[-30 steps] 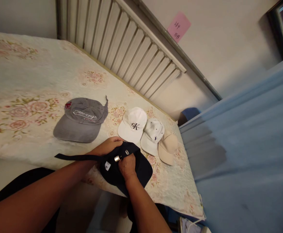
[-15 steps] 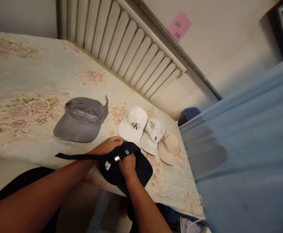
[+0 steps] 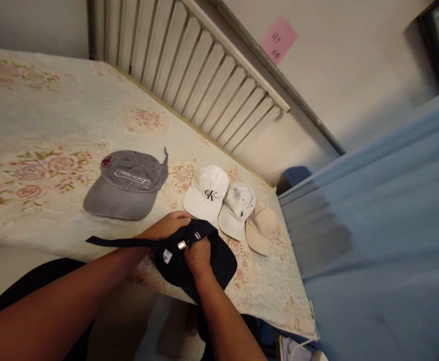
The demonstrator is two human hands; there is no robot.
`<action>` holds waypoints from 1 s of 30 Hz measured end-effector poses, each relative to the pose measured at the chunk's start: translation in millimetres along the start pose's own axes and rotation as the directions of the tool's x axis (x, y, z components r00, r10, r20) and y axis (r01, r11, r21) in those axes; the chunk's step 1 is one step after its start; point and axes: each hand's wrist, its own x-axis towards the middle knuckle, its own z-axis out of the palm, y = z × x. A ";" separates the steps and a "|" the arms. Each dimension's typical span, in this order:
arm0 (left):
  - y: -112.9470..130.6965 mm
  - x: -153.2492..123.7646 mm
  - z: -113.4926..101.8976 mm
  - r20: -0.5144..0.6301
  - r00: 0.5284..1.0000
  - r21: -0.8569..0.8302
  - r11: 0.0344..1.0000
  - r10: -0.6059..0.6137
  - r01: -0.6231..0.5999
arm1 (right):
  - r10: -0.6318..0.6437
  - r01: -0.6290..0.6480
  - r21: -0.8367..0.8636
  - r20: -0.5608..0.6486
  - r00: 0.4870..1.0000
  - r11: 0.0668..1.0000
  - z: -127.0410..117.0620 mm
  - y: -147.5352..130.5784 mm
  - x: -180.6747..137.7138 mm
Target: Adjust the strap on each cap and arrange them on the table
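Note:
A black baseball cap (image 3: 225,263) is in my two hands at the table's near edge, its inside partly showing with a small white label. My left hand (image 3: 170,224) grips the cap's far side; most of its fingers are hidden behind the fabric. Curled at the cap's back opening, my right hand (image 3: 198,256) holds it beside the metal buckle (image 3: 182,245). The loose black strap (image 3: 122,242) sticks out to the left across my left forearm. Just beyond the cap lies a white cap with black letters (image 3: 206,193). My right fingertips are hidden.
A grey cap (image 3: 124,185) lies to the left. Right of the white cap sit a pale cap with a small dark logo (image 3: 238,210) and a beige cap (image 3: 260,228). The floral-covered table (image 3: 69,120) meets a radiator (image 3: 189,65); a blue curtain (image 3: 373,240) hangs at right.

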 end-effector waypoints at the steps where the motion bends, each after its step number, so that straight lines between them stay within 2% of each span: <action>1: -0.2 0.3 -0.1 -0.004 1.000 0.007 1.000 0.002 -0.002 | 0.004 -0.004 -0.004 0.002 1.000 1.000 0.0 -0.1 0.0; 11: -0.9 0.1 0.8 0.008 1.000 -0.028 0.999 -0.016 0.016 | 0.002 -0.002 -0.004 -0.002 1.000 1.000 1.5 0.4 -0.4; 18: -6.8 3.9 -0.4 -0.001 1.000 0.012 1.000 0.007 -0.007 | -0.011 0.011 0.016 -0.016 1.000 1.000 1.2 0.4 0.2; 30: 3.3 -0.9 0.6 -0.013 1.000 0.051 0.999 -0.004 0.004 | 0.023 -0.023 0.023 -0.001 1.000 0.999 0.6 -0.1 -0.4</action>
